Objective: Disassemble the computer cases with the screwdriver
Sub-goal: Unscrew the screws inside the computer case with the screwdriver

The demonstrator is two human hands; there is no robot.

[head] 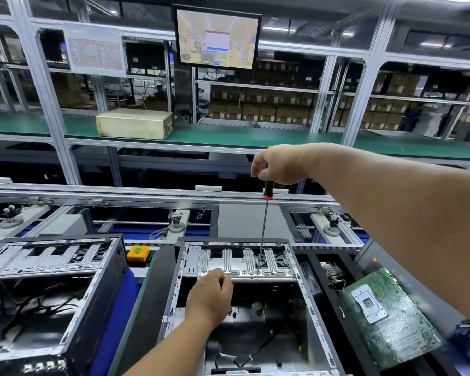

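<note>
While the open computer case lies in the near middle of the desk, its bright stamped-metal drive bracket, ribbed with rounded channels, is seen across the far end, and dark cables are seen loose in the black interior. A long screwdriver with a thin steel shaft and a black handle ringed in orange is held almost upright, its tip set down on the bracket's right part. The handle top is gripped by the right hand, fingers curled round it from above, the bare forearm stretched in from the right. The left hand is rested at the bracket's near edge, fingers bent; whether anything is pinched cannot be told. A second open case of the same grey sheet metal is placed at the left. A green circuit board with a square silver socket frame is laid flat at the right. An orange box with a green button is set between the two cases at the far side.
</note>
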